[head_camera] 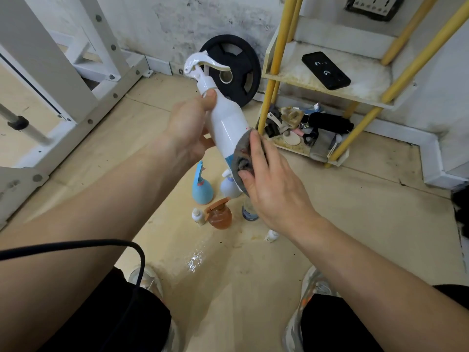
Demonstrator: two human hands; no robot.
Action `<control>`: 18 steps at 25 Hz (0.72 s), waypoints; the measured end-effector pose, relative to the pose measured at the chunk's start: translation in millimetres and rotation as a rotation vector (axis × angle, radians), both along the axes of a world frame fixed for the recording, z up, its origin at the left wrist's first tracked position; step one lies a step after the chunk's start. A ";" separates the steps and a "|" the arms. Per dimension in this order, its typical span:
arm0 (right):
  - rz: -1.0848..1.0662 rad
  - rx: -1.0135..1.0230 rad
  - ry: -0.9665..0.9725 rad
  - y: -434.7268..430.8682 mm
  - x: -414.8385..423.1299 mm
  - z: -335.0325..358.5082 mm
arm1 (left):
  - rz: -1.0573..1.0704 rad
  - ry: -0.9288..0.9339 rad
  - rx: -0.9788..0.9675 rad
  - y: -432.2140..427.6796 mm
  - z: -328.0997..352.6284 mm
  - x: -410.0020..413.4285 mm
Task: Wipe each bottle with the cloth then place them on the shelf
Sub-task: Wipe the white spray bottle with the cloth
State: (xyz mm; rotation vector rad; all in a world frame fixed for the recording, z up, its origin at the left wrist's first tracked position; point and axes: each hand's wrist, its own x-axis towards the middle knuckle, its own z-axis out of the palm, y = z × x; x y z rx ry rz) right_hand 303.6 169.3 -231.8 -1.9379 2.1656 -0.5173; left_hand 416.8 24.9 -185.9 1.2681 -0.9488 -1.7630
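Observation:
My left hand grips a tall white spray bottle around its upper body, holding it tilted in the air with the trigger head up and to the left. My right hand presses a grey cloth against the bottle's lower blue part, fingers wrapped over the cloth. On the floor below stand a blue spray bottle, a white pump bottle, an orange pump bottle, a small white bottle and a clear bottle, partly hidden by my right hand. The yellow-legged shelf stands at the right.
A black phone lies on the shelf's middle board; its bottom board holds assorted clutter. A black weight plate leans on the wall. A white metal rack fills the left. Another small white bottle lies by my right wrist. A wet patch shines on the floor.

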 end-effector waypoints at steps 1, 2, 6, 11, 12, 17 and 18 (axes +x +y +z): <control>-0.018 -0.012 0.050 -0.1 3.9 1.0 | -0.015 -0.006 0.007 4.4 -1.4 -2.4; -0.036 -0.031 0.075 -1.5 6.4 3.0 | -0.032 -0.009 0.011 9.6 -3.1 -5.2; -0.098 -0.056 -0.033 -12.7 2.5 11.2 | -0.125 -0.012 0.013 28.5 -9.2 -15.3; -0.160 0.021 -0.332 -17.8 -11.3 11.0 | -0.110 -0.067 0.020 33.3 -17.3 -17.2; -0.148 0.038 -0.304 -18.3 -13.9 11.7 | -0.096 -0.076 0.032 33.7 -18.4 -17.6; -0.094 0.131 -0.127 -13.3 -16.5 12.4 | -0.012 -0.081 0.062 27.9 -14.8 -18.5; -0.082 0.134 -0.109 -11.4 -15.7 11.9 | 0.001 -0.075 0.060 26.0 -13.2 -17.9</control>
